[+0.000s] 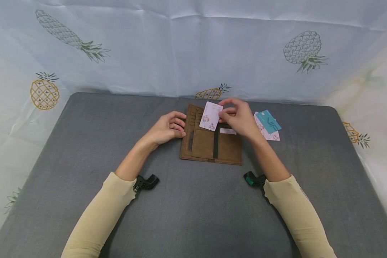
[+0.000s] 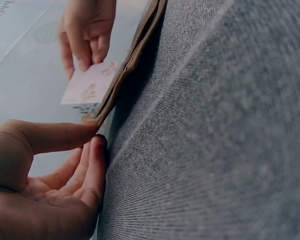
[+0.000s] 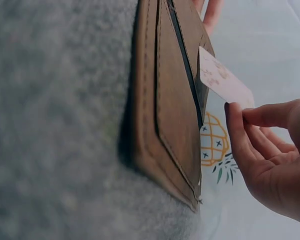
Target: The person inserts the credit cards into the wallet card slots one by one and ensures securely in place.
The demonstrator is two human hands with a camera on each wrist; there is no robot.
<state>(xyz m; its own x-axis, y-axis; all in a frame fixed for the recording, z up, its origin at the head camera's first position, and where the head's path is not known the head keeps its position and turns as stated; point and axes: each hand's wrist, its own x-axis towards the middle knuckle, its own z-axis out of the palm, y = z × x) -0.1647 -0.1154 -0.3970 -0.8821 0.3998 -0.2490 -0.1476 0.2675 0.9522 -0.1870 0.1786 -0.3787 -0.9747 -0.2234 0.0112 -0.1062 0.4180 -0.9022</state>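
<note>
A pale bluish-white cloth printed with pineapples (image 1: 193,46) filled the whole back and both sides, creased across the top, some fruit in dark outline, some in golden yellow! In front spread the broad table with a dark grey fabric top (image 1: 193,215), rounded at its far corners. Two cream long sleeves (image 1: 98,218) reached in from the near edge, a black wrist-worn device beside each wrist.

Centre stage, near the table's far edge, lay the brown leather-look wallet (image 1: 202,145), spread open, stitched along its edges, stepped card slots at upper left, a black vertical band (image 1: 215,143) down its middle. Out of a right-hand slot peeked a pale strip (image 1: 228,131).

At its left edge, the left hand (image 1: 167,128) had thumb and fingertips pinched on the border. Over on the other side, the right hand (image 1: 240,118) gripped the pale pink floral card (image 1: 209,116) between thumb and finger, tilted above the upper slots; whether its lower edge touched them, one couldn't tell. Just right of that hand, a teal card marked VIP (image 1: 268,122) overlapped more pink floral card stock (image 1: 272,136) on the tabletop!
</note>
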